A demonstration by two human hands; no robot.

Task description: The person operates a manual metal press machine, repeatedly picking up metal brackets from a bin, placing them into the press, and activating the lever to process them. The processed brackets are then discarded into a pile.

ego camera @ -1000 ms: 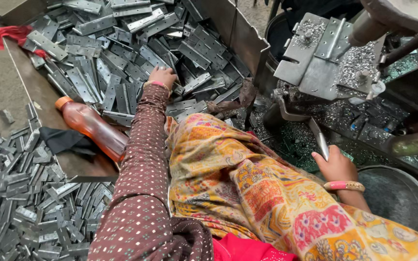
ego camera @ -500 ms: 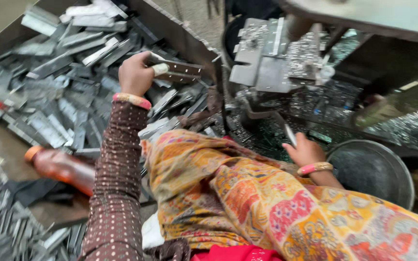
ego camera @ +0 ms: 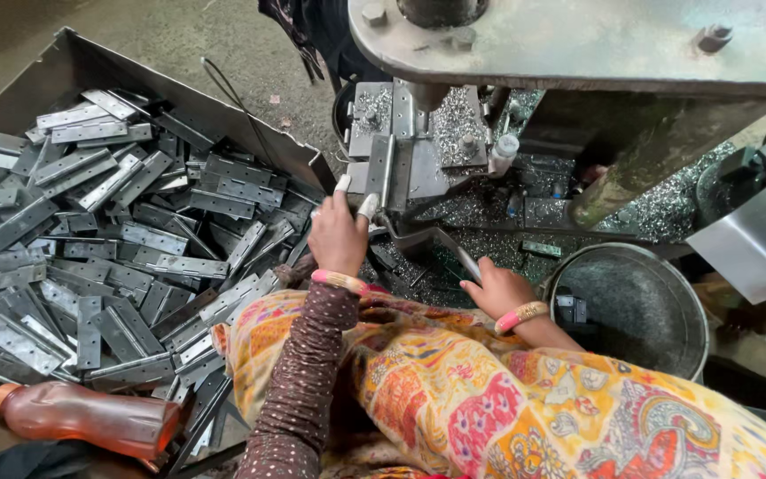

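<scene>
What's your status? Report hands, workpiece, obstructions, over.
Left hand setting a metal hinge plate on the press bed. Right hand on a metal lever. Nothing blocking the plate.

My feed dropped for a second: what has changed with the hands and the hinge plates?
The left hand left the tray, lifted one hinge plate and now holds it against the press fixture. The right hand stayed by the metal tool.

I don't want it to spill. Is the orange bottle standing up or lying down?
Lying down. The bottle rests on its side beside the hinges, cap pointing left.
</scene>
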